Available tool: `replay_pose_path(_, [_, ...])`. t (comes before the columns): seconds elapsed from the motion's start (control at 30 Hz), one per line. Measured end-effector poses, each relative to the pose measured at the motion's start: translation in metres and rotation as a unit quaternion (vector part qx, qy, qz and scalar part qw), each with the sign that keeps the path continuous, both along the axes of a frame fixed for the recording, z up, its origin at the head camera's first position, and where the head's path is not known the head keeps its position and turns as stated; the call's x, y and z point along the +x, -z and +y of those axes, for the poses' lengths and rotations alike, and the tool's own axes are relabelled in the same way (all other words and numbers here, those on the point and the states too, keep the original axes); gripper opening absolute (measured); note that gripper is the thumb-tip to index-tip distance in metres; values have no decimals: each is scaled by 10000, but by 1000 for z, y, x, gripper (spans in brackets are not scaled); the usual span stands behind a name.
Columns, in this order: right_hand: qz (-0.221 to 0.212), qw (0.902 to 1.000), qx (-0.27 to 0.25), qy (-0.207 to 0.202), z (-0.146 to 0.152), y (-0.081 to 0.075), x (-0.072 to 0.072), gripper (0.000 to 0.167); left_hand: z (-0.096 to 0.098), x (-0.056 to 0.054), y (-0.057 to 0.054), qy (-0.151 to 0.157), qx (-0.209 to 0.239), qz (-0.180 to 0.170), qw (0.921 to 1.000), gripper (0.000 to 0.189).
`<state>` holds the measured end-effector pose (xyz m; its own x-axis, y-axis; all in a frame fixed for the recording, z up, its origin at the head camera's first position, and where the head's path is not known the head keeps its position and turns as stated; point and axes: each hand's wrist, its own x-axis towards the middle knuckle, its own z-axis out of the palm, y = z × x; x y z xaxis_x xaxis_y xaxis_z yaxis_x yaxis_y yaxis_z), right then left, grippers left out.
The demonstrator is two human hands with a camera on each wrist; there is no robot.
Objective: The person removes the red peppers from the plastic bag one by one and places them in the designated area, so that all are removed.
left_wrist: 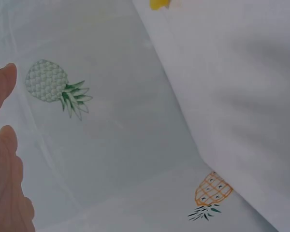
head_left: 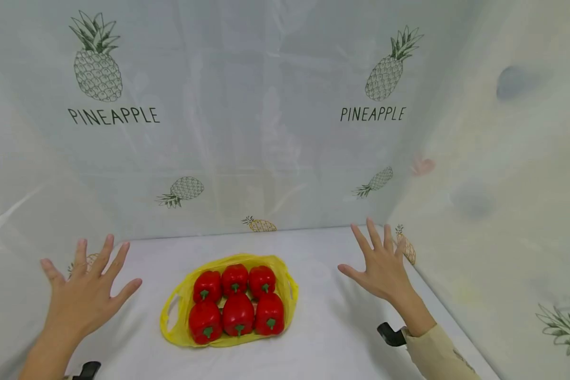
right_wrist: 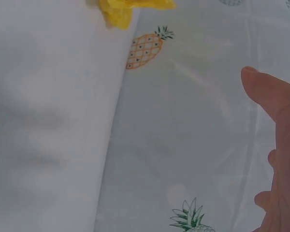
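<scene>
Left hand [head_left: 82, 298], near left: we are seeing it hovering over the white surface [head_left: 318, 338], fingers extending straight and well apart, grasping nothing.
Right hand [head_left: 385, 272], opposite side: we are finding it likewise free, fingers and thumb splaying, touching nothing visible.
Yellow plastic bag [head_left: 281, 279], one: lying open on the surface between the hands, well apart from both.
Red peppers [head_left: 238, 311], six: sitting inside the bag in two rows of three, green stems pointing to the near side. We are counting none outside. We are judging the set either fully bagged or not yet unpacked; the views are not showing which, nor whether more is lying underneath.
Pale backdrop [head_left: 266, 142], farthest: carrying pineapple prints [head_left: 97, 75].
</scene>
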<state>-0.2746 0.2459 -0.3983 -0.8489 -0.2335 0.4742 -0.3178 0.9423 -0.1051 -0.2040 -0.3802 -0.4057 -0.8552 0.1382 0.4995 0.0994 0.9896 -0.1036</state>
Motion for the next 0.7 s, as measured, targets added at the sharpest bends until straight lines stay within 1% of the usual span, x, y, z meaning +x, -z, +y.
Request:
replay_pose_path(0.13, [6,9999,-53,-106,-3,-2,-2,104,1,-2,-2,52,2,99,9999,103])
replay_pose_path(0.43, [-94,9996,-155,-229,-15,-2,-7,103,9,-2,-2,166,95,-2,9998,102])
replay_pose_path(0.7, [-175,9991,-199,-341,-28,-3,-12,103,21,-11,-1,240,107,21,9997,102])
